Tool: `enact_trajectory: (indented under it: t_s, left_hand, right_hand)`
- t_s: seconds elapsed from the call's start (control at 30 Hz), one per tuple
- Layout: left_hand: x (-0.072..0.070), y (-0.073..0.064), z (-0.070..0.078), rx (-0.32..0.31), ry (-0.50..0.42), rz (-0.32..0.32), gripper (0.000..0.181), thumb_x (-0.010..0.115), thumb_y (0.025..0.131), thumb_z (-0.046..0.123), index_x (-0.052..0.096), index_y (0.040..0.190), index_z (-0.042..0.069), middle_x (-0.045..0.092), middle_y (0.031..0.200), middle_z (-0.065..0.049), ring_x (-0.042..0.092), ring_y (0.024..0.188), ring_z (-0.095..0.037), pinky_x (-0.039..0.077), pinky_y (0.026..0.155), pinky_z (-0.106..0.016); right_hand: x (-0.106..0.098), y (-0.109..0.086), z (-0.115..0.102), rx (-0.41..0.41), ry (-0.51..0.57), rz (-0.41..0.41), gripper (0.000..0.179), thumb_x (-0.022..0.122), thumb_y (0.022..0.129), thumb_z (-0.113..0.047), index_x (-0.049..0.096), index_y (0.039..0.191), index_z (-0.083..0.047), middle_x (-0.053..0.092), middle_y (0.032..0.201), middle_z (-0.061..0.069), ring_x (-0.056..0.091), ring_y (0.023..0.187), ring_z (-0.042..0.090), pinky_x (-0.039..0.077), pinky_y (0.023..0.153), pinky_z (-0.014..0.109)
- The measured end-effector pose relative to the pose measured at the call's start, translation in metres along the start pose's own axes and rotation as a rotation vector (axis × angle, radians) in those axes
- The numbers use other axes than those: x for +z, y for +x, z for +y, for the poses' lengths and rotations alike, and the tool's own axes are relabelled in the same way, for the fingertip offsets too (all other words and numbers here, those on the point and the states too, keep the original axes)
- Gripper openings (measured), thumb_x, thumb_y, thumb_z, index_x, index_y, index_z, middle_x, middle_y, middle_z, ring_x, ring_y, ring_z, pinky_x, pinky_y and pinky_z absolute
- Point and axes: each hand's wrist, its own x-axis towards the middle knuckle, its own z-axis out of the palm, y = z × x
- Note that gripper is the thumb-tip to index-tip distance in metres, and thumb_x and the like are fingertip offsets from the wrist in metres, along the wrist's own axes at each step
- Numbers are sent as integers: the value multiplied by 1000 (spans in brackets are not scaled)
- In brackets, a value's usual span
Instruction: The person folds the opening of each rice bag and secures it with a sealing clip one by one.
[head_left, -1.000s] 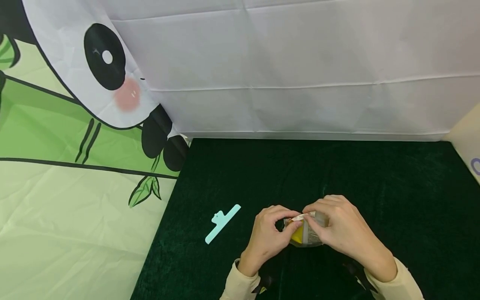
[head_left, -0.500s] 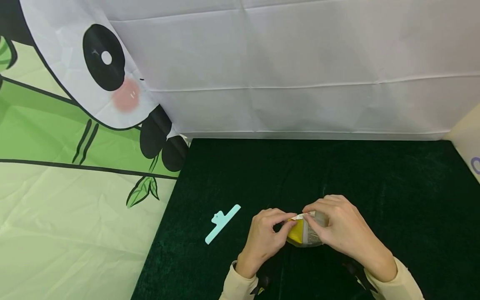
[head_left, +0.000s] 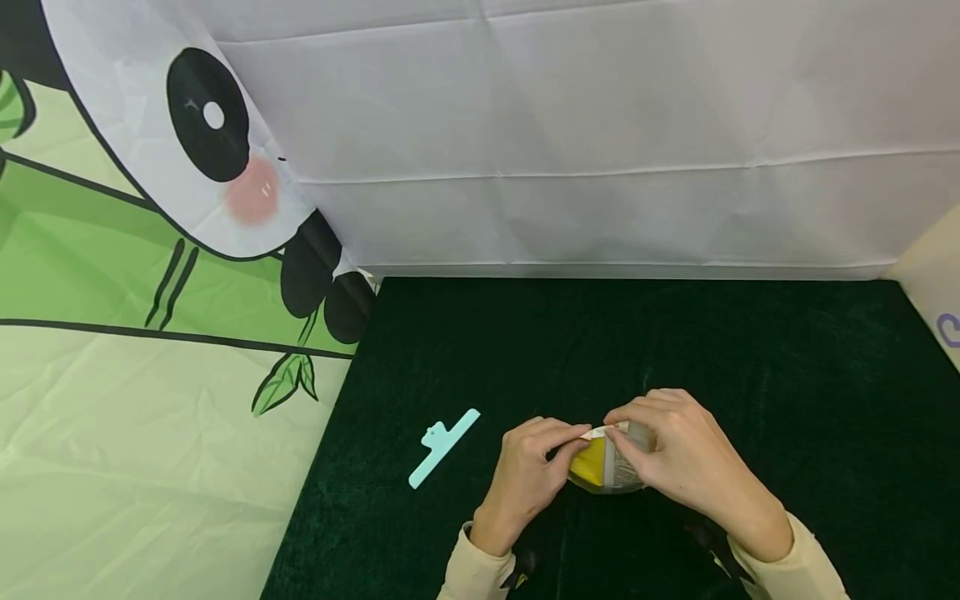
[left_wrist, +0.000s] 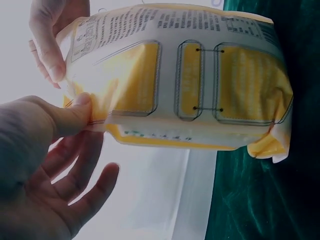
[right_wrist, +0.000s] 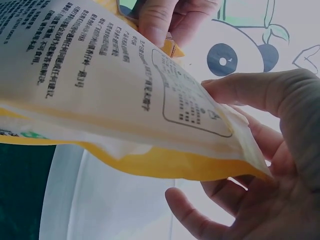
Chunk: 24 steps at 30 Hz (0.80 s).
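In the head view, the right grip (head_left: 678, 450) hides part of the yellow-and-white plastic bag (head_left: 588, 462), whose grey print is too small to read. The bottom edge cuts off both cream cloth sleeves (head_left: 474, 573) and the dark green cloth-covered desk (head_left: 675, 333). The right wrist view's left edge cuts off the bag; the left wrist view's top edge cuts off the right grip.
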Motion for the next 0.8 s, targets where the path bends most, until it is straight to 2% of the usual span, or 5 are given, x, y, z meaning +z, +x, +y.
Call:
enact_trajectory:
  t_s: [0.23, 0.33, 0.47, 0.6, 0.8]
  left_hand:
    - [-6, -6, -1, -46, -54, -68, 20, 67, 107, 26, 79, 118, 15, 80, 109, 2, 72, 96, -4, 62, 80, -25]
    - [-6, -7, 0, -91, -98, -74, 27, 58, 111, 31, 80, 117, 15, 80, 108, 2, 72, 96, -4, 63, 81, -29]
    - [-7, -8, 1, -179, -164, -76, 34, 51, 114, 33, 80, 114, 15, 80, 108, 2, 70, 95, -3, 61, 83, -26]
    - [-8, -9, 3, -254, -239, -79, 26, 59, 109, 32, 79, 112, 16, 78, 104, 3, 66, 93, -2, 58, 83, -25]
    - [-11, -12, 4, -273, -260, -74, 18, 70, 103, 32, 80, 107, 18, 76, 99, 5, 64, 90, -2, 55, 82, -23]
  right_hand:
    - [3, -3, -5, 1, -6, 10, 15, 89, 84, -13, 82, 94, -22, 80, 93, -8, 73, 87, 15, 59, 92, 57]
    - [4, -4, -8, 1, -10, 12, 15, 89, 84, -12, 82, 93, -22, 80, 93, -8, 73, 87, 15, 59, 92, 56]
    - [5, -5, -11, 9, -13, 8, 15, 89, 84, -13, 82, 93, -22, 80, 93, -9, 72, 88, 15, 59, 91, 56]
    - [6, -6, -15, 23, -10, -1, 15, 88, 85, -13, 82, 94, -23, 80, 93, -9, 72, 88, 14, 59, 92, 56]
    - [7, -7, -21, 46, -11, -17, 14, 87, 86, -14, 82, 95, -24, 79, 94, -10, 71, 88, 13, 58, 94, 57]
